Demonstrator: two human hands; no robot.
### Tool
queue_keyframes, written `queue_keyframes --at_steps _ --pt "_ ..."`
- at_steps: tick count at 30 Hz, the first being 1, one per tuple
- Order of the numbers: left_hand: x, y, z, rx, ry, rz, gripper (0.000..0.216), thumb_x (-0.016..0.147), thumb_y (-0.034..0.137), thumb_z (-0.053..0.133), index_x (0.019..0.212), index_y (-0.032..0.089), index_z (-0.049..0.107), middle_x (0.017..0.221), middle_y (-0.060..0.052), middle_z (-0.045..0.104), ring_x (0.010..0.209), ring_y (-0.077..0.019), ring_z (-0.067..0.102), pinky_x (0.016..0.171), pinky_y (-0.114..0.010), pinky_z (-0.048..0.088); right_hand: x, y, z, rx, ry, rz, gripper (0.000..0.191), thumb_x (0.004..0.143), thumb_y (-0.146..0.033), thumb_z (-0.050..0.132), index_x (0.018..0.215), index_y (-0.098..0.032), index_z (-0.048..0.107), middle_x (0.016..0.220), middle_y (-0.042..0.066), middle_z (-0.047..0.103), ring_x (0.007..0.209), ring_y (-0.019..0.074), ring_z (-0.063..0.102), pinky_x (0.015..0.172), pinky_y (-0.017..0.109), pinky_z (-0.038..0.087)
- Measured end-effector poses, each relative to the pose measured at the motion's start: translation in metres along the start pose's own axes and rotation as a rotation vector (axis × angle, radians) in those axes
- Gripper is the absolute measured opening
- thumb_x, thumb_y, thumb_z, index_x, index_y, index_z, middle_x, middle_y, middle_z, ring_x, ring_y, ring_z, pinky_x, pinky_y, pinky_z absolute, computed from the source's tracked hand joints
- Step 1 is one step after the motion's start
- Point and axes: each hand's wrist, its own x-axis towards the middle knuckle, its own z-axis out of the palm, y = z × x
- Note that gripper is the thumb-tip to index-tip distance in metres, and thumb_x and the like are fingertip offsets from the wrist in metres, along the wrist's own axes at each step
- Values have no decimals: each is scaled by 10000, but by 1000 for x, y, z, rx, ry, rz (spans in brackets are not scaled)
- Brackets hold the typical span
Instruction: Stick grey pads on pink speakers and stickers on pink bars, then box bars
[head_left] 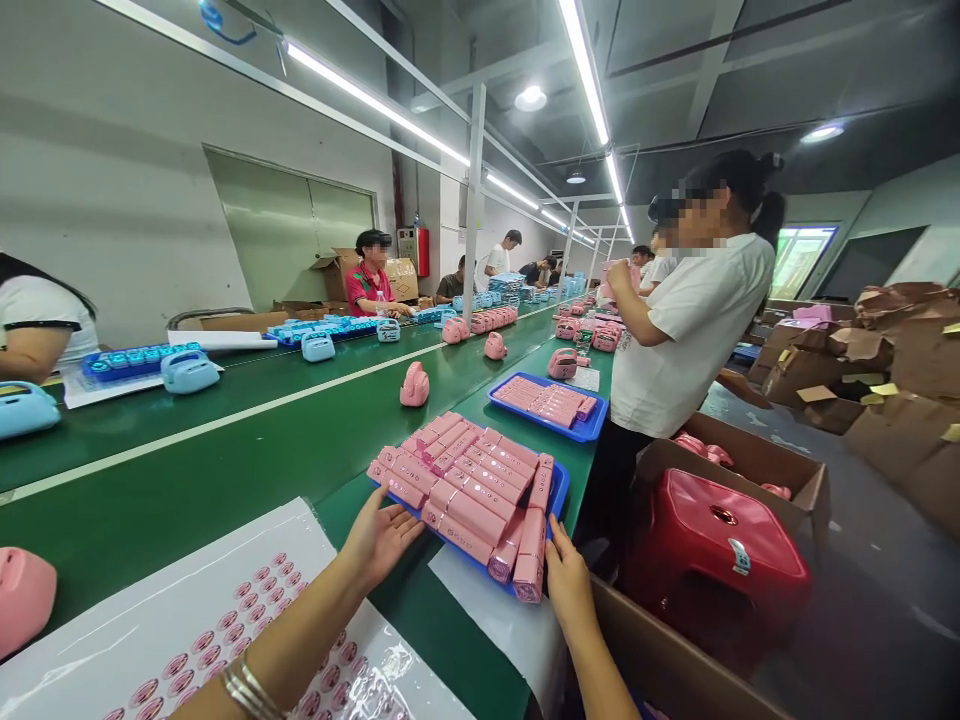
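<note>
While the strip lights blaze overhead, here's the near blue tray point(561, 492), right in front of the person and between both hands, heaped with pink plastic panels point(466, 508)! The panels lie in bundles, small round marks along their faces, a few turned lengthwise down the tray's right side. And look at the left hand point(384, 540): well open, palm turned up, fingers stretched at the tray's near-left edge, thumb against the rim. Over on the tray's right side, the right hand point(568, 575) has its fingers up against the edge, slightly bent; how firmly it grips, I can't tell from here. Nor can I tell whether the tray is resting or just lifted.

Under the tray's near corner, a white paper point(491, 600); nearer and left of the tray, a glossy sheet point(247, 525) dotted with round pink stickers point(234, 632). Just beyond the tray, a second blue tray point(600, 420), more pink panels in it, and past that a co-worker in a white T-shirt point(694, 335), arms raised. Left beyond the tray, a pink casing point(414, 386) on the green belt point(247, 470); off to its right, a red stool point(731, 515)!
</note>
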Motion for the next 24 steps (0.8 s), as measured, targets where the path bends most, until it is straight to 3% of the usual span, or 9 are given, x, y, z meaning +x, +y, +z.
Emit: queue_keyframes --at_steps 3,8,24 --pt "17 -4 15 -9 -12 2 355 914 376 428 1077 79 535 988 -116 622 830 -170 632 648 -294 554 14 -4 -1 -7 22 29 472 926 -281 291 1352 -154 448 1342 127 528 1262 273 457 1020 479 375" --pt "41 -10 33 -47 -20 47 265 909 352 461 980 120 566 911 -56 612 765 -141 609 623 -283 534 28 -11 -1 -12 68 64 361 959 -298 428 1295 -176 475 1311 120 543 1181 245 526 1002 494 388" --pt "91 -32 78 -132 -13 131 227 886 324 515 995 134 575 957 -52 611 760 -136 594 632 -289 521 106 -2 -9 -74 203 211 286 922 -311 518 1181 -194 549 1190 79 582 988 214 599 852 427 501"
